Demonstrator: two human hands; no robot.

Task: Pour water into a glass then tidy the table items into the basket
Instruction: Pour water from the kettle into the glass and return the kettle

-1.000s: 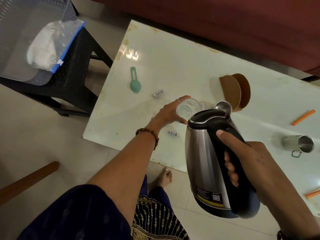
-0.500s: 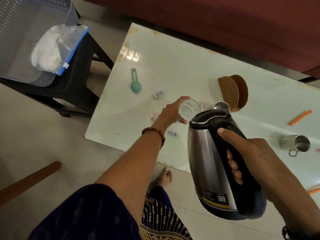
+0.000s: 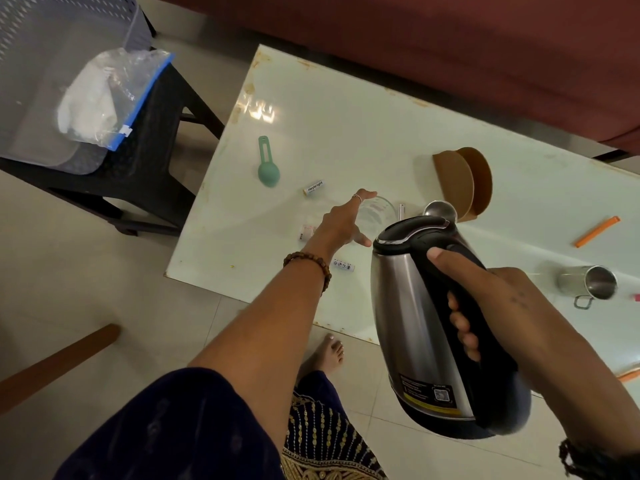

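A clear glass (image 3: 380, 213) stands upright on the white table (image 3: 346, 133) near its front middle. My left hand (image 3: 341, 223) sits at the glass's left side, fingers spread, with thumb and forefinger on either side of it and no firm grip. My right hand (image 3: 485, 299) is shut on the black handle of a steel kettle (image 3: 408, 323). The kettle hangs tilted above the table's front edge, its lid end close to the glass. A grey basket (image 3: 41, 64) rests on a black stool at the upper left, with a zip bag (image 3: 104, 98) lying in it.
On the table lie a green spoon (image 3: 266, 164), a battery (image 3: 313, 187), another battery (image 3: 343, 265), a steel spoon (image 3: 440, 210), brown coasters (image 3: 462, 183), an orange stick (image 3: 596, 231) and a steel mug (image 3: 588, 284) on its side. A red sofa (image 3: 450, 46) borders the far edge.
My left hand has loosened from the glass and its fingers have spread out. The kettle has shifted slightly right and lower in my right hand.
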